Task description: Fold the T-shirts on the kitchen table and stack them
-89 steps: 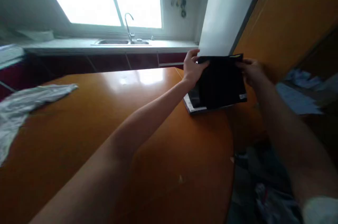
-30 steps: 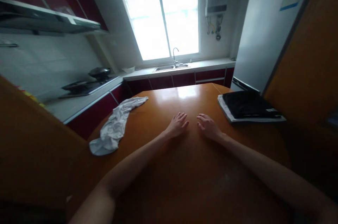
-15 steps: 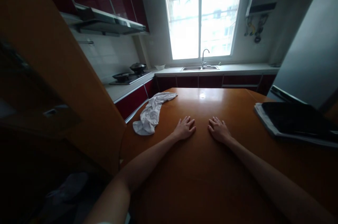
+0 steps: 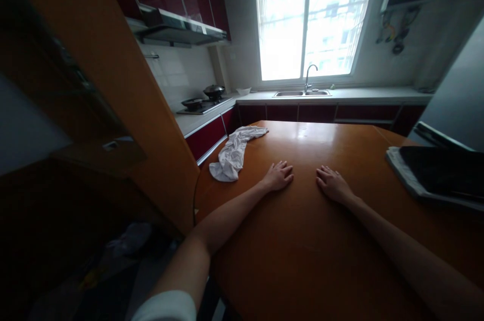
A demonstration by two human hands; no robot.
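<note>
My left hand (image 4: 278, 176) lies flat on the brown wooden table (image 4: 302, 240), its fingers apart and nothing in it. To its left, a crumpled white cloth (image 4: 232, 154), perhaps a garment, is spread along the table's left edge, not touching the hand. My right hand (image 4: 333, 184) also rests palm down on the wood, fingers stretched out and holding nothing. A gap of bare tabletop separates the two hands. Further to the right of my right hand sits a dark, flat object (image 4: 442, 172) on top of something pale.
Behind the table runs a white counter with a sink (image 4: 302, 93) and tap (image 4: 309, 76). Two pans (image 4: 214, 91) stand on the hob at the left, under a range hood (image 4: 181, 28). A wooden panel (image 4: 162, 124) rises close by the table's left side.
The view has turned to the left, so the table, cloth and hands appear further right in the picture. Both hands stay flat on the table; the cloth lies as before.
</note>
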